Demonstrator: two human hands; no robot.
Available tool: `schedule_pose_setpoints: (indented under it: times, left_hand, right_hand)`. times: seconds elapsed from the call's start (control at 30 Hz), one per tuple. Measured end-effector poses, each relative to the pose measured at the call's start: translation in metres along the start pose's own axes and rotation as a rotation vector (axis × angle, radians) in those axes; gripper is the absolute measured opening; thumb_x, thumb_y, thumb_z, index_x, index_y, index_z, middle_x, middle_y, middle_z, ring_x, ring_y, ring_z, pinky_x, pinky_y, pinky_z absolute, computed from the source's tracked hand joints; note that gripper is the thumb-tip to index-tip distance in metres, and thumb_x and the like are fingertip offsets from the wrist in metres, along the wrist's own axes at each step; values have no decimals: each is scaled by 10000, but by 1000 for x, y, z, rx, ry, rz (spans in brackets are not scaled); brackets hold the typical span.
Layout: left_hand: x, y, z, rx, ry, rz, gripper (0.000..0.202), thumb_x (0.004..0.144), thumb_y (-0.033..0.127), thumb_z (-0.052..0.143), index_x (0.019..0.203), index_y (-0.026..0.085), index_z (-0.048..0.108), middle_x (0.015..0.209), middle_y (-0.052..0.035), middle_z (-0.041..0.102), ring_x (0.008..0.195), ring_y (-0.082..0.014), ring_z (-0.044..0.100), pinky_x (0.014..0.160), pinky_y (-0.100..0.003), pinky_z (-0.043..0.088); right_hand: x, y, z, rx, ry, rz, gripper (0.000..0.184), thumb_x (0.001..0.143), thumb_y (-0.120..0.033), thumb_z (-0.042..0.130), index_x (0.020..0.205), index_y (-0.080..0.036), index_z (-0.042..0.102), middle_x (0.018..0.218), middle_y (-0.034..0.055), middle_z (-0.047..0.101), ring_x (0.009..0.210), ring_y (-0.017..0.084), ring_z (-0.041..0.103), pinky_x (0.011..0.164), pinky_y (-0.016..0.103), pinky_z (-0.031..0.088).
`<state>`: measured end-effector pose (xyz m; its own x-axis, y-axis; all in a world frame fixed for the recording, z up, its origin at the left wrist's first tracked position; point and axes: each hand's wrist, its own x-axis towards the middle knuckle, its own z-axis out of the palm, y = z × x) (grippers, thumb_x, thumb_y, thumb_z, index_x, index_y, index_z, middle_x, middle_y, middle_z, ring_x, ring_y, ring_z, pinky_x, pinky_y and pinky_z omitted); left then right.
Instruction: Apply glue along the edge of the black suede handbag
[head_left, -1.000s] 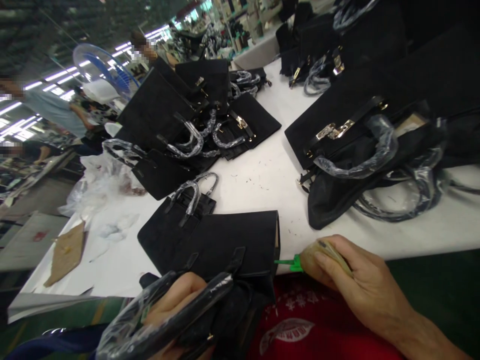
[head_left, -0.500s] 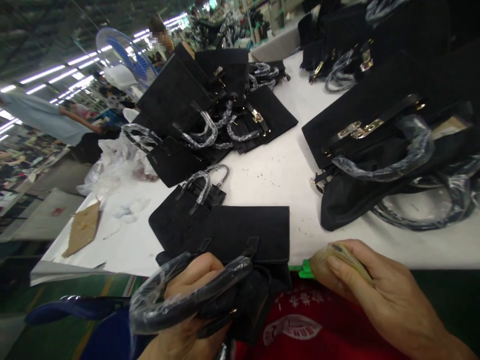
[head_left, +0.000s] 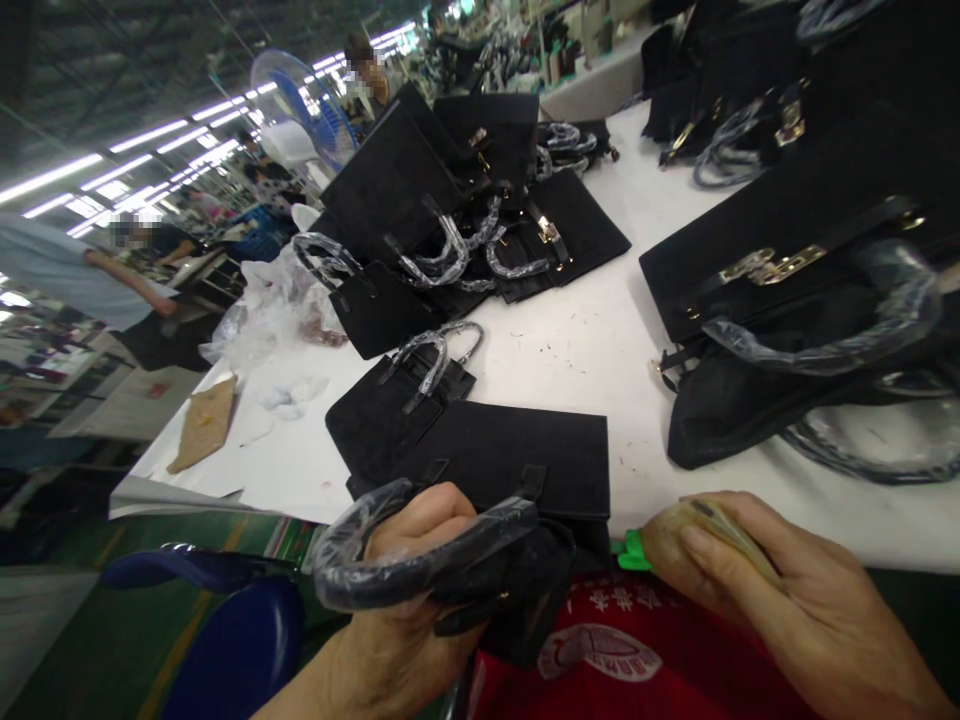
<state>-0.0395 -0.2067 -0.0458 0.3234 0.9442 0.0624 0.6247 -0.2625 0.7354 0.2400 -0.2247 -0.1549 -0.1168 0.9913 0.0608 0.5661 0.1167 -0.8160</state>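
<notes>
A black handbag (head_left: pixel 547 450) lies at the table's near edge, its plastic-wrapped handle (head_left: pixel 420 575) arching towards me. My left hand (head_left: pixel 424 540) is closed on the bag's near part, fingers passing through the handle loop; the bag hides some of them. To the right of the bag, my right hand (head_left: pixel 757 570) grips a yellowish, worn-looking object (head_left: pixel 682 530) with a bright green end (head_left: pixel 634 552). I cannot make out its kind. The green end is close to the bag's right side; whether they touch is unclear.
Several black handbags (head_left: pixel 390 185) are piled at the back left, more (head_left: pixel 765 270) on the right. Crumpled clear plastic (head_left: pixel 277 300) and brown cardboard (head_left: pixel 202 425) lie left on the white table (head_left: pixel 562 345). A blue stool (head_left: pixel 240 640) stands below; a fan (head_left: pixel 307 105) is behind.
My view has swung left, so everything sits further right in the picture. Both hands keep their grips, and the bag stays at the table edge.
</notes>
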Motion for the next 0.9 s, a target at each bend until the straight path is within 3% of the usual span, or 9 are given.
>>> schedule_pose_setpoints:
  times: [0.07,0.17,0.37,0.53,0.7,0.9]
  left_hand:
    - [0,-1,-1,107,-14,62,293,950,272,567,670,185,558,654,9,497,510,-86,482,412,-190,355]
    - [-1,-3,-5,185,-16,93,261,926,196,566,666,183,582,658,4,503,536,-96,500,444,-203,368]
    - [1,0,-7,256,-51,143,205,904,167,575,700,184,597,681,5,507,555,-96,515,453,-200,375]
    - [6,7,-4,275,-7,157,219,875,121,580,662,171,573,649,5,515,539,-93,521,440,-194,355]
    - [6,9,-3,220,-48,111,244,888,125,568,648,165,593,658,1,512,516,-75,508,419,-170,362]
    - [2,3,-2,243,-75,152,244,905,129,529,671,165,591,651,-2,503,537,-92,484,441,-206,328]
  right_hand:
    - [1,-3,-1,-4,31,-8,204,970,-413,502,942,-252,626,756,-34,677,621,122,641,572,204,492]
    - [2,-9,-2,-2,94,19,224,969,-409,503,894,-236,623,731,-23,657,604,128,618,573,230,478]
    - [0,-19,-8,198,-66,46,231,996,-386,470,909,-244,629,735,-39,669,622,105,639,569,181,492]
    - [-3,-20,-10,119,15,51,244,954,-433,522,919,-235,660,764,-11,702,619,138,661,553,199,510]
    - [-9,-18,-9,167,-70,58,225,947,-423,529,967,-265,688,832,-11,733,686,158,700,580,187,548]
    - [-13,-31,-10,97,44,67,267,917,-497,543,918,-286,706,815,4,756,657,190,712,523,199,555]
